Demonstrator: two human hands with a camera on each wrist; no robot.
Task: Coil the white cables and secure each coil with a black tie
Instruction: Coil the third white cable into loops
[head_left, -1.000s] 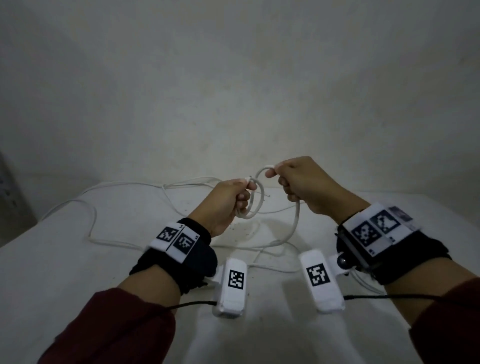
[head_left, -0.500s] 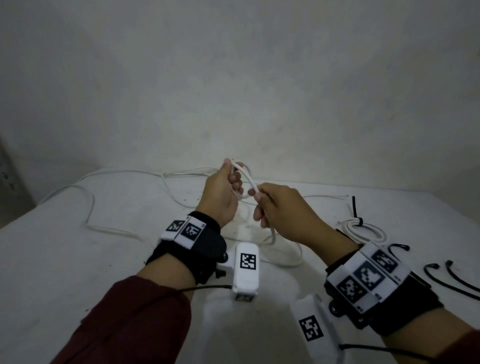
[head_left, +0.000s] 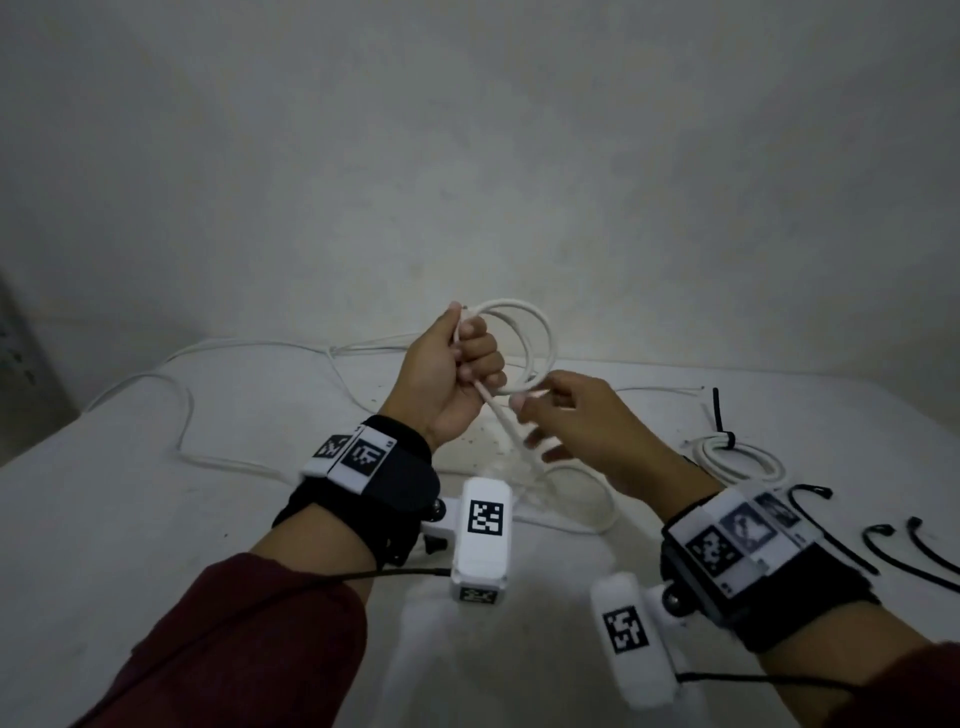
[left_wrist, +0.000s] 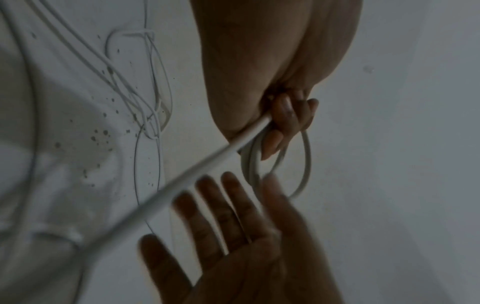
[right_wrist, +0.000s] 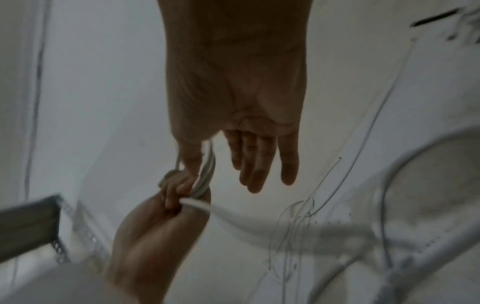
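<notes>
My left hand (head_left: 467, 364) is raised above the table, its fist holding a small coil of white cable (head_left: 540, 332). The same coil (left_wrist: 306, 164) hangs from its curled fingers (left_wrist: 283, 123) in the left wrist view. The cable's tail (head_left: 511, 431) runs from the fist down to the table. My right hand (head_left: 550, 415) is just right of and below the coil and blurred. Its fingers (right_wrist: 257, 164) are straight and spread, and the thumb lies against the loops (right_wrist: 207, 170). It holds nothing.
On the white table (head_left: 156, 545), a finished coil (head_left: 737, 457) bound with a black tie (head_left: 722, 426) lies at the right. Loose black ties (head_left: 826, 525) lie beside it. More white cable (head_left: 182, 415) snakes across the left and back. A wall stands close behind.
My left hand has lifted the coil higher, and the loops now stand out to its right. My right hand has let go of the cable and spread its fingers.
</notes>
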